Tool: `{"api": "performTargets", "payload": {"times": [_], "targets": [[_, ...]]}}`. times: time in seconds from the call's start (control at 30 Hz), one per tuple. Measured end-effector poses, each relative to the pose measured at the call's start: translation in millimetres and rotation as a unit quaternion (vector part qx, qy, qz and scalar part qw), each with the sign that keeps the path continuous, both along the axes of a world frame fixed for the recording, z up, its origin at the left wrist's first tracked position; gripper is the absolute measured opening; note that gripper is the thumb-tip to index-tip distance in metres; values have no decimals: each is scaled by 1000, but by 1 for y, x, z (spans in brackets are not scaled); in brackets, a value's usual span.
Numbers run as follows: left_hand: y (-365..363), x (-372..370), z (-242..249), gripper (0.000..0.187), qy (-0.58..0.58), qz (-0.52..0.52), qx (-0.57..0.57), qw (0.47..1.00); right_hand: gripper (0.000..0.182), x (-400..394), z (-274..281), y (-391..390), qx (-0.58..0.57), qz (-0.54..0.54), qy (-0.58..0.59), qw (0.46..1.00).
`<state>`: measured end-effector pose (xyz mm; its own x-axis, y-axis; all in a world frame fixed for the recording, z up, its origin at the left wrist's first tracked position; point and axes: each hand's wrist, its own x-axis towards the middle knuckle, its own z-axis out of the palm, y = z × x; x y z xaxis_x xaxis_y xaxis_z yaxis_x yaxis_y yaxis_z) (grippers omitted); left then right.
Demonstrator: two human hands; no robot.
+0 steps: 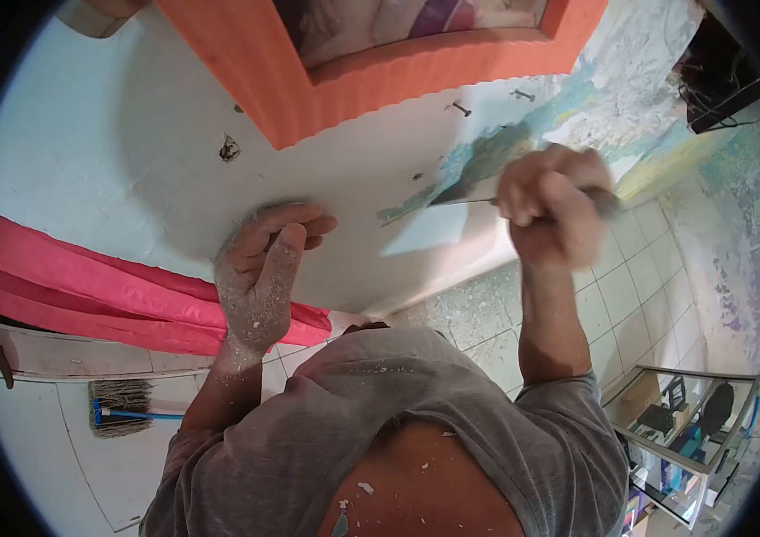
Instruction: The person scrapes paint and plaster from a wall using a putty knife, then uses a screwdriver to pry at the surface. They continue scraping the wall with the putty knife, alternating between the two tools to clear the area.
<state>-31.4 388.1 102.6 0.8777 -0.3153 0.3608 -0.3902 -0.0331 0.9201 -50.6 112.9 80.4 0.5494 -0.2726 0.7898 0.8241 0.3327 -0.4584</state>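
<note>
My right hand [559, 201], blurred by motion, is closed around the handle of a putty knife [465, 200]. The blade points left, against or very close to the wall [344, 152], at the edge of a patch of peeling paint [492, 152]. Whether it touches cannot be made out. White dust and flakes coat my left hand [263, 268], raised before the wall left of the blade. Its fingers are loosely bent, the thumb lies beside them, and nothing shows in it.
An orange-framed picture [380, 103] hangs above my hands. Two screws [461, 109] and a hole [229, 149] mark the wall. Pink cloth [129, 300] lies at left, above a broom-like brush [122, 408] on the floor. A glass display case [684, 421] stands at lower right.
</note>
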Motion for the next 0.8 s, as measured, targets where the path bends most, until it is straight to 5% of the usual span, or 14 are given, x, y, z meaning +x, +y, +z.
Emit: {"api": "performTargets", "payload": {"times": [0.17,0.27,0.5,0.53,0.63,0.7,0.73,0.77,0.8], "targets": [[1,-2,-2,25,-5,3,10,1000,16,-43,53,-12,-28,11,-173,985],[0,-5,1,24,8,9,13,1000,15,-4,13,-6,-13,23,-57,998],[0,-2,-1,23,-2,1,7,1000,14,-47,60,-14,-17,14,-181,983],[0,-3,-1,23,-1,2,8,1000,15,-44,48,-13,-101,-112,-122,981],[2,-3,0,23,-3,4,20,1000,17,9,2,11,83,87,14,993],[0,0,0,23,-5,4,8,1000,15,-4,16,0,41,51,-42,997],[1,-2,-2,23,7,0,0,1000,19,-12,31,-6,-22,-88,-63,994],[1,-3,-3,23,9,-1,2,1000,21,-24,43,-5,35,-178,-92,979],[1,-2,-2,23,1,-1,5,1000,23,-42,65,-22,17,-72,-98,992]]}}
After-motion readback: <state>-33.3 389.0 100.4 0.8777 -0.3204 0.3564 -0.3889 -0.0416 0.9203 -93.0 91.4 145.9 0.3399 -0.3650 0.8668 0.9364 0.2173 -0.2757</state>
